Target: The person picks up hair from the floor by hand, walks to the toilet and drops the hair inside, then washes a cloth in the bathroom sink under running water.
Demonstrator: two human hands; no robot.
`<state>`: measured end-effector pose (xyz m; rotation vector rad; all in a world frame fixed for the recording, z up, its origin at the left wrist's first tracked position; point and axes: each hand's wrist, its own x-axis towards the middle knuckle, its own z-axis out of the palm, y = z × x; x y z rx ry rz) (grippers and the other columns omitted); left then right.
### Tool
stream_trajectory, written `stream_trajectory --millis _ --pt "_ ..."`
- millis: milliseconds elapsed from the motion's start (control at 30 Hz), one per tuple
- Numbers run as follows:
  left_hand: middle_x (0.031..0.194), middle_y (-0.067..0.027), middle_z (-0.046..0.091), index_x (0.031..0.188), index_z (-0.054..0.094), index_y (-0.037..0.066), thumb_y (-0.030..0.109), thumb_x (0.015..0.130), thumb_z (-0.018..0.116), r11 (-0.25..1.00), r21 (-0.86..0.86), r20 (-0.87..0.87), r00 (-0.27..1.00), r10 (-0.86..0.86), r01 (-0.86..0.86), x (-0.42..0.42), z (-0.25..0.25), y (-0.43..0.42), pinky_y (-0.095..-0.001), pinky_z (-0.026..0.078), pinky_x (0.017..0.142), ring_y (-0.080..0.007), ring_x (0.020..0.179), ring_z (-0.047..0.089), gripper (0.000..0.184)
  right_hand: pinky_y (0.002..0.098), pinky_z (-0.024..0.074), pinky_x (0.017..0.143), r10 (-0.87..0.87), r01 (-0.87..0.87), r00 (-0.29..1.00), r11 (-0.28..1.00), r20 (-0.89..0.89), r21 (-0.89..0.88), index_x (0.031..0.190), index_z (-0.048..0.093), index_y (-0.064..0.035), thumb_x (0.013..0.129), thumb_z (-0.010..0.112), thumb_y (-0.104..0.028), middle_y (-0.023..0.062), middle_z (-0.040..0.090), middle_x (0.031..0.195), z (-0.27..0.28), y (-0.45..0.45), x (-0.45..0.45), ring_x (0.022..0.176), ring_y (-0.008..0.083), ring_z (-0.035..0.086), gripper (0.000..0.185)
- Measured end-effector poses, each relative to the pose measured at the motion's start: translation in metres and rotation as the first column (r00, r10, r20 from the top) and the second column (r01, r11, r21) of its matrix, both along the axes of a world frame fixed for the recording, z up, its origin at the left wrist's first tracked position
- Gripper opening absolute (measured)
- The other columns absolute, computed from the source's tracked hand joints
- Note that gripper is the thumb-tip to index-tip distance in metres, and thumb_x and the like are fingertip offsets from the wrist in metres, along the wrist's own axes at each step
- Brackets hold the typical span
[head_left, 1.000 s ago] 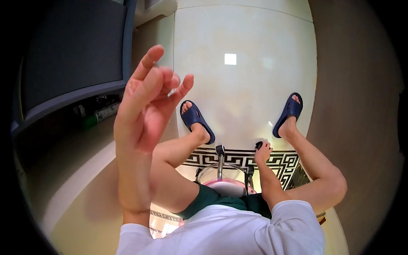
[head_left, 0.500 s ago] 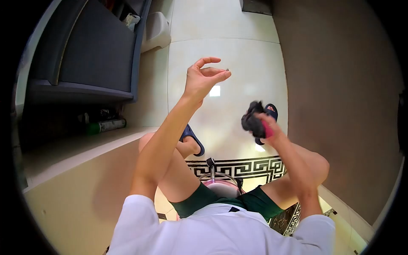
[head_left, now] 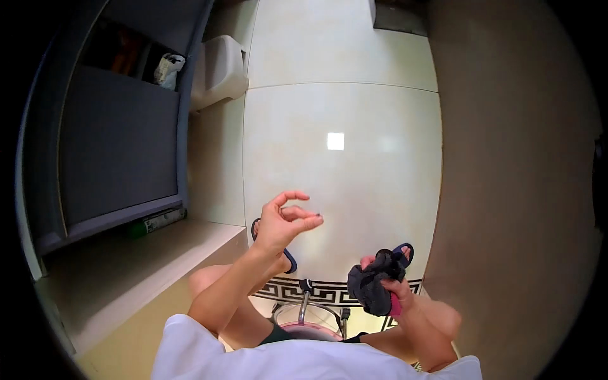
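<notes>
My left hand (head_left: 278, 225) is raised over the tiled floor, above the left slipper. Its thumb and a finger pinch a tiny dark object (head_left: 318, 215), too small to make out. On the right, my right hand (head_left: 398, 290) grips a crumpled dark grey cloth (head_left: 375, 282) with a pink part (head_left: 395, 306) at its lower edge. The cloth hangs in front of the right foot, which wears a dark blue slipper (head_left: 408, 253).
A dark cabinet (head_left: 120, 139) stands on the left, with a green and white can (head_left: 158, 221) beneath it. Beside it is a pale plastic stool (head_left: 221, 73). A round seat with a metal frame (head_left: 304, 315) is below me. A brown surface (head_left: 513, 164) borders the right.
Over the last second my right hand has come up from the floor with the dark cloth. My left hand, first close to the camera, is now lower and farther off. The view has shifted.
</notes>
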<state>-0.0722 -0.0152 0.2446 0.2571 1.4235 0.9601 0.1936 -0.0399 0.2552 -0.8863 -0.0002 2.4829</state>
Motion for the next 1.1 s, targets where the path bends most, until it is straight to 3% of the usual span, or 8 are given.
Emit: stream_trajectory --millis 33,333,400,533,600,667,833,1100 --pt "0.074 -0.0073 0.067 0.102 0.051 0.002 0.000 0.069 0.075 0.998 -0.070 0.025 1.000 0.000 0.001 0.002 -0.008 0.004 -0.0257 0.050 0.074 -0.0125 0.078 0.063 0.041 0.0314 0.0509 0.065 0.019 -0.012 0.967 1.000 0.254 -0.029 0.106 0.047 -0.0041 0.070 0.069 -0.026 0.0105 0.051 0.092 0.009 0.011 -0.009 0.088 0.0215 0.056 0.047" --pt "0.074 -0.0076 0.066 0.102 0.052 0.002 -0.001 0.064 0.078 0.945 -0.304 0.131 0.988 -0.087 0.123 0.046 -0.061 0.007 -0.0269 0.050 0.072 -0.0129 0.073 0.063 0.046 0.0305 0.0508 0.057 0.056 -0.031 0.993 0.971 0.100 -0.238 0.109 0.045 -0.0036 0.071 0.067 -0.030 0.0114 0.054 0.088 -0.012 0.036 -0.009 0.069 0.0221 0.059 0.052" --pt "0.074 -0.0081 0.067 0.100 0.053 0.002 0.004 0.064 0.080 0.925 -0.346 0.109 0.986 -0.125 0.156 0.056 -0.069 -0.007 -0.0258 0.049 0.070 -0.0123 0.072 0.063 0.046 0.0305 0.0500 0.055 0.008 0.025 0.990 0.972 0.139 -0.233 0.110 0.044 -0.0038 0.070 0.068 -0.033 0.0118 0.053 0.093 -0.008 0.039 -0.016 0.074 0.0224 0.059 0.054" --pt "0.075 -0.0070 0.066 0.101 0.053 0.002 0.008 0.060 0.083 0.897 -0.431 0.019 0.995 -0.100 0.098 0.065 -0.094 -0.064 -0.0255 0.049 0.069 -0.0117 0.072 0.062 0.051 0.0298 0.0535 0.069 -0.049 0.024 0.995 0.962 -0.086 -0.273 0.115 0.044 -0.0074 0.072 0.067 -0.028 0.0101 0.048 0.110 -0.038 0.010 0.001 0.092 0.0207 0.057 0.053" --pt "0.075 -0.0081 0.064 0.100 0.051 0.001 0.007 0.060 0.082 0.844 -0.535 -0.070 0.993 -0.093 0.041 0.064 -0.097 -0.117 -0.0251 0.050 0.068 -0.0134 0.072 0.061 0.051 0.0348 0.0519 0.058 -0.136 0.147 0.989 0.939 0.054 -0.310 0.110 0.044 -0.0067 0.075 0.068 -0.029 0.0089 0.048 0.105 -0.038 -0.015 0.003 0.086 0.0234 0.056 0.048" --pt "0.075 -0.0081 0.064 0.099 0.050 0.001 0.004 0.062 0.081 0.772 -0.635 0.064 0.993 0.095 -0.033 0.058 -0.061 -0.154 -0.0254 0.051 0.067 -0.0145 0.072 0.062 0.049 0.0359 0.0525 0.060 -0.098 0.147 0.985 0.913 0.145 -0.381 0.113 0.047 -0.0067 0.079 0.064 -0.026 0.0090 0.052 0.108 -0.024 -0.042 0.014 0.086 0.0240 0.057 0.042" --pt "0.076 -0.0064 0.064 0.105 0.052 0.000 0.003 0.067 0.078 0.810 -0.587 0.079 0.996 0.045 0.010 0.050 0.059 -0.140 -0.0244 0.052 0.066 -0.0135 0.072 0.062 0.047 0.0366 0.0522 0.059 0.063 0.091 0.965 0.832 0.256 -0.548 0.115 0.050 -0.0057 0.080 0.062 -0.025 0.0109 0.057 0.109 0.025 -0.088 0.041 0.086 0.0253 0.059 0.042" --pt "0.080 -0.0056 0.065 0.115 0.051 0.000 0.003 0.072 0.075 0.904 -0.422 0.223 0.958 0.181 -0.072 0.034 0.174 -0.111 -0.0217 0.051 0.065 -0.0114 0.071 0.062 0.049 0.0370 0.0501 0.060 -0.094 0.183 0.968 0.897 0.231 -0.402 0.117 0.046 -0.0040 0.081 0.060 -0.032 0.0124 0.053 0.108 0.183 -0.031 0.046 0.084 0.0267 0.056 0.047"
